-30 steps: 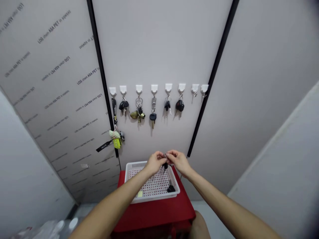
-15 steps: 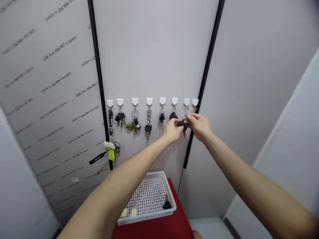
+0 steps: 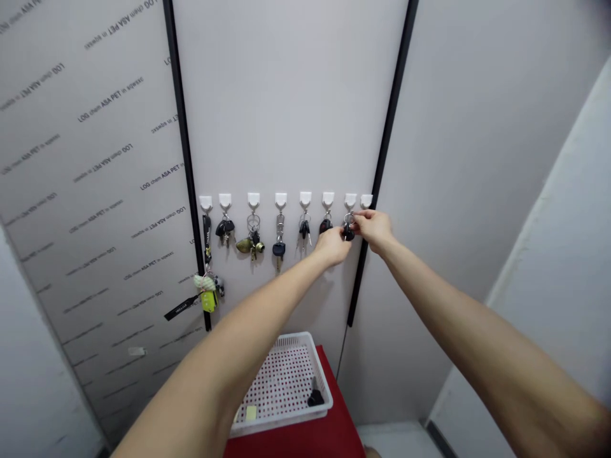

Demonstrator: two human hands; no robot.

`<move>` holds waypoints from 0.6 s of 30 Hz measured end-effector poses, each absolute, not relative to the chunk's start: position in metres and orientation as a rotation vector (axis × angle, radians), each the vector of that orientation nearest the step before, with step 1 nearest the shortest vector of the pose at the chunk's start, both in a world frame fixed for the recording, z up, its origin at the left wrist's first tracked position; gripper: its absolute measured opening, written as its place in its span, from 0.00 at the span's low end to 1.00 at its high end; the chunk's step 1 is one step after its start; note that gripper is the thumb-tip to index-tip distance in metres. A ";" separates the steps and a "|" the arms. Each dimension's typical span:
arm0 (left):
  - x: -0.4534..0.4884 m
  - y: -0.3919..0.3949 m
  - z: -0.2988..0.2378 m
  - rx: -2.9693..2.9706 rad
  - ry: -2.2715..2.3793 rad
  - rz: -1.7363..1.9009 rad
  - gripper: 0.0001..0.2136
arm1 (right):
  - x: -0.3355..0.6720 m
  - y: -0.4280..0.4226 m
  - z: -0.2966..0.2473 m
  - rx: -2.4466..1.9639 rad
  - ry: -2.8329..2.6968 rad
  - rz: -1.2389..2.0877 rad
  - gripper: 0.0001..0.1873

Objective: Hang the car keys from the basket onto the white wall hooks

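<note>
Both my hands are at a bunch of keys (image 3: 349,233) with black heads, just below the second white hook (image 3: 351,200) from the right. My left hand (image 3: 334,247) pinches the keys from the left and below. Finger and thumb of my right hand (image 3: 375,229) close on the metal key ring (image 3: 349,218), which is right under the hook; I cannot tell if it is looped over it. Partly behind my left fingers hangs another black key bunch (image 3: 326,225). The rightmost hook (image 3: 366,200) is just above my right hand.
More key bunches hang in a row to the left, among them keys with a brass-coloured fob (image 3: 244,245) and a long strap with a yellow-green tag (image 3: 209,300). Below, a white perforated basket (image 3: 319,366) on a red surface (image 3: 340,407) holds a black key (image 3: 315,395) and a pale yellow piece (image 3: 251,413).
My hands have brought the ring and keys up close under the second hook from the right. The keys now hang lower from the ring, more upright. The view has shifted slightly.
</note>
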State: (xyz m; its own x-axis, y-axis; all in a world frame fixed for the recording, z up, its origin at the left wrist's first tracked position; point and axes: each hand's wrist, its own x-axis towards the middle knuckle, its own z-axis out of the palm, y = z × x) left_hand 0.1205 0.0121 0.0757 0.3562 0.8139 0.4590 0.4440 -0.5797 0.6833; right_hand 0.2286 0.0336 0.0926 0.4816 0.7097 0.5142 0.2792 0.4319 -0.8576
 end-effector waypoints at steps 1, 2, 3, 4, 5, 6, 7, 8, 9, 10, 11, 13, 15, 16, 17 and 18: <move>0.117 0.010 0.070 2.184 1.088 1.107 0.17 | 0.231 0.033 0.090 -1.142 -1.092 0.319 0.04; 0.112 0.009 0.063 2.184 1.082 1.096 0.18 | 0.233 0.032 0.086 -1.148 -1.101 0.270 0.06; 0.107 0.007 0.053 2.179 1.072 1.081 0.19 | 0.235 0.029 0.082 -1.160 -1.109 0.199 0.07; 0.101 0.006 0.041 2.173 1.059 1.057 0.19 | 0.237 0.026 0.075 -1.182 -1.118 0.114 0.09; 0.095 0.005 0.026 2.163 1.046 1.022 0.19 | 0.237 0.022 0.068 -1.212 -1.134 0.027 0.10; 0.088 0.003 0.009 2.151 1.033 0.978 0.19 | 0.236 0.017 0.057 -1.244 -1.163 -0.045 0.11; 0.082 0.002 -0.009 2.132 1.033 0.920 0.18 | 0.233 0.010 0.045 -1.275 -1.214 -0.088 0.11; 0.075 0.000 -0.030 2.110 1.048 0.851 0.18 | 0.229 0.004 0.030 -1.302 -1.294 -0.091 0.11; 0.069 -0.003 -0.051 2.089 1.071 0.779 0.17 | 0.222 -0.004 0.014 -1.331 -1.404 -0.060 0.11; 0.062 -0.007 -0.071 2.073 1.091 0.702 0.17 | 0.215 -0.011 -0.003 -1.360 -1.544 0.000 0.11; 0.057 -0.011 -0.091 2.065 1.109 0.628 0.16 | 0.206 -0.019 -0.021 -1.387 -1.710 0.079 0.11; 0.047 -0.022 -0.125 2.080 1.120 0.499 0.16 | 0.189 -0.033 -0.054 -1.420 -2.087 0.250 0.11; 0.042 -0.032 -0.149 2.140 1.103 0.400 0.15 | 0.174 -0.044 -0.083 -1.433 -2.416 0.344 0.11; 0.040 -0.035 -0.158 2.174 1.098 0.368 0.14 | 0.168 -0.047 -0.095 -1.448 -2.538 0.346 0.11; 0.040 -0.038 -0.164 2.201 1.097 0.349 0.12 | 0.163 -0.050 -0.105 -1.480 -2.628 0.314 0.11; 0.040 -0.039 -0.169 2.221 1.101 0.334 0.11 | 0.160 -0.051 -0.113 -1.525 -2.692 0.260 0.11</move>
State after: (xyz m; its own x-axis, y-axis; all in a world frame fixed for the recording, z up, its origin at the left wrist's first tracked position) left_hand 0.0395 -0.0393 -0.1686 0.6188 0.7841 -0.0489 0.6245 -0.4532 0.6362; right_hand 0.1599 -0.0511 -0.1129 -0.5169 0.8545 -0.0506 0.8485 0.5036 -0.1629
